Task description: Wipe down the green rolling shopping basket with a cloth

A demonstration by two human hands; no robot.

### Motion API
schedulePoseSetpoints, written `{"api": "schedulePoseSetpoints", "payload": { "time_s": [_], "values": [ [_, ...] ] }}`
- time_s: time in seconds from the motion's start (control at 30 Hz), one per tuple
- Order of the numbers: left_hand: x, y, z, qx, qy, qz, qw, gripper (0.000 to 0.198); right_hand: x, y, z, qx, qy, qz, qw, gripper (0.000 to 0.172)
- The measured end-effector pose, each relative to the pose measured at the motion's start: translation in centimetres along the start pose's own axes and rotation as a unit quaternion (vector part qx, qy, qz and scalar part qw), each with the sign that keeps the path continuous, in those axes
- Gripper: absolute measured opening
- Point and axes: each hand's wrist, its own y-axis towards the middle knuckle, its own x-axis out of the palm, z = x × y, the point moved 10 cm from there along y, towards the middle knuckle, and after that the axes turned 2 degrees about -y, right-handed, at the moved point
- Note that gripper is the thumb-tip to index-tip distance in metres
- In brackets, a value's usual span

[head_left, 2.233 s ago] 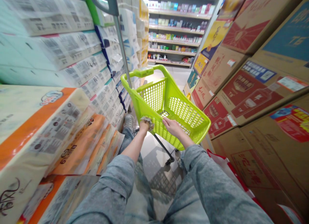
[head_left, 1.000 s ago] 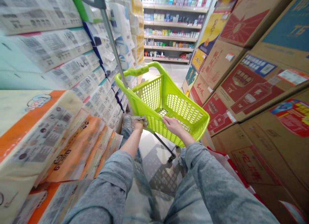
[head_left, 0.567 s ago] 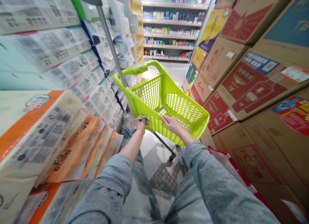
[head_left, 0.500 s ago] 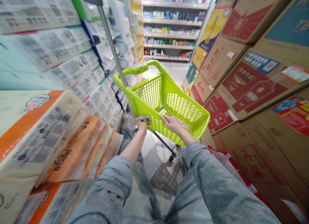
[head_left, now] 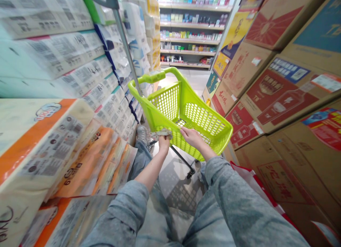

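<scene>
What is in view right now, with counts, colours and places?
basket: one, lime green, mesh-walled, on wheels, mid-aisle ahead
cloth: one, greyish, on the basket's near rim, in the left hand
paper packs: many, white with orange, teal or blue, stacked along the left
pole: one, grey metal, slanting up from the basket's left
cardboard boxes: many, brown with red, blue, yellow prints, stacked on the right
bag: one, red and white, low on the right
shelves: several, stocked with small goods, at the aisle's far end
left hand: one, closed on the cloth
right hand: one, on the basket's near rim
</scene>
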Motion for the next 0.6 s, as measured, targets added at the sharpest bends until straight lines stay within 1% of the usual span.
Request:
{"api": "schedulePoseSetpoints", "payload": {
  "time_s": [0.07, 0.17, 0.3, 0.43, 0.6],
  "values": [
    [0.4, 0.0, 0.1, 0.002, -0.009, -0.013, 1.0, 0.015, 0.0, 0.0, -0.1, -0.002, 0.003, 0.002, 1.0, 0.037],
    [0.4, 0.5, 0.1, -0.018, -0.033, -0.018, 0.999, 0.019, 0.0, 0.0, -0.1, 0.001, -0.001, 0.002, 1.0, 0.037],
    [0.0, 0.5, 0.1, -0.039, -0.044, -0.002, 0.998, 0.016, 0.0, -0.1, 0.0, 0.01, -0.001, -0.001, 1.0, 0.037],
    [-0.1, -1.3, 0.4, -0.027, -0.05, 0.012, 0.998, 0.014, 0.2, -0.1, 0.1, 0.011, 0.007, 0.002, 1.0, 0.037],
    [1.1, -3.6, 0.9, -0.002, -0.045, 0.005, 0.999, 0.013, 0.4, 0.0, 0.3, 0.008, 0.015, 0.013, 1.0, 0.037]
  ]
}}
